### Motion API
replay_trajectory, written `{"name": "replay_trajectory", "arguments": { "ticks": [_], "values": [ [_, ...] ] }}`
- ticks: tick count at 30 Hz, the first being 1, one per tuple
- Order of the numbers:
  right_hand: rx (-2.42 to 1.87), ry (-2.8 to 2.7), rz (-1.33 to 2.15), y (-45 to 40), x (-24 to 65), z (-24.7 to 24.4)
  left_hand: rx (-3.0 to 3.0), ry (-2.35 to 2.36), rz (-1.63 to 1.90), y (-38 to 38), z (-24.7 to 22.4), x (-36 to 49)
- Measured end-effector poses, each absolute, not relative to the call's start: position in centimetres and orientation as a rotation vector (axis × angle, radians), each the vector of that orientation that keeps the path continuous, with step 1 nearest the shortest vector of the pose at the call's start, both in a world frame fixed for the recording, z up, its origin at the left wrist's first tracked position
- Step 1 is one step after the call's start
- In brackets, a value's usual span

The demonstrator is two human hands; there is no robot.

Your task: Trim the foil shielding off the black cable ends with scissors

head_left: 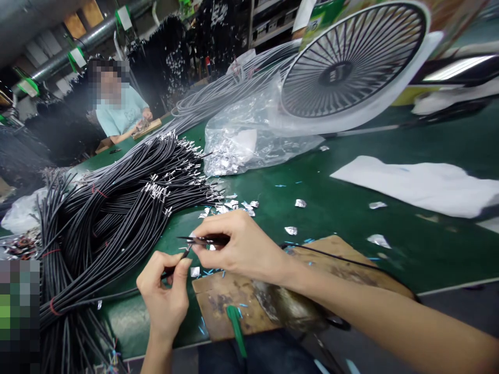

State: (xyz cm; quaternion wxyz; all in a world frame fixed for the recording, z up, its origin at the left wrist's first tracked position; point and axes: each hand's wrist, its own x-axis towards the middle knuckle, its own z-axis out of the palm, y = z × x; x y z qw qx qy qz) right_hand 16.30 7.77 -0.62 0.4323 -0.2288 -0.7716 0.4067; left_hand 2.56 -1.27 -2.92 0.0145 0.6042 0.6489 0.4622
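Note:
My left hand [167, 291] is closed around a black cable [120, 295], thumb and fingers pinching it close to its stripped end. Just to the right, my right hand [241, 249] grips dark pointed tweezers [205, 240], whose tips reach left above the cable end. The right fingertips are at the cable end too; whether they touch it is hard to see. Beneath both hands are small foil scraps [195, 271] and blue bits of insulation. A large bundle of black cables [128, 208] with bare silvery ends lies to the left.
A worn wooden board [218, 304] lies at the table's near edge, with a green-handled tool [236, 327] on it. Farther back are a clear plastic bag [268, 130], a round fan [335, 75], grey cables [218, 93] and a white sheet [413, 182]. A person [120, 117] works across the table.

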Motion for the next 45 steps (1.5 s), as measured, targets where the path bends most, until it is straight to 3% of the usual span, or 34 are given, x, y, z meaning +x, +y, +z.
{"name": "replay_trajectory", "arguments": {
  "ticks": [10,19,21,26,30,38,45],
  "values": [
    [-0.589,-1.894,1.034,7.6,16.1,-1.0,1.778,1.964,1.461,-1.1,-3.2,2.7],
    [-0.787,-1.553,2.188,8.2,15.2,-0.8,1.646,1.767,1.488,-1.1,-3.8,2.1],
    [-0.781,-1.573,2.089,8.2,15.2,-0.7,1.579,1.766,1.513,-1.1,-3.8,1.8],
    [-0.714,-1.71,1.302,7.5,15.3,-1.1,1.444,1.732,1.651,-1.0,-3.2,1.7],
    [-0.446,-1.795,1.005,7.1,15.4,-1.6,1.43,1.655,1.718,-1.1,-2.7,2.2],
    [-0.253,-1.865,0.645,7.1,15.7,-2.5,1.517,1.603,1.757,-1.2,-2.8,2.4],
    [-0.227,-1.918,0.648,7.0,15.9,-2.5,1.552,1.608,1.72,-1.3,-2.9,2.3]
  ]
}}
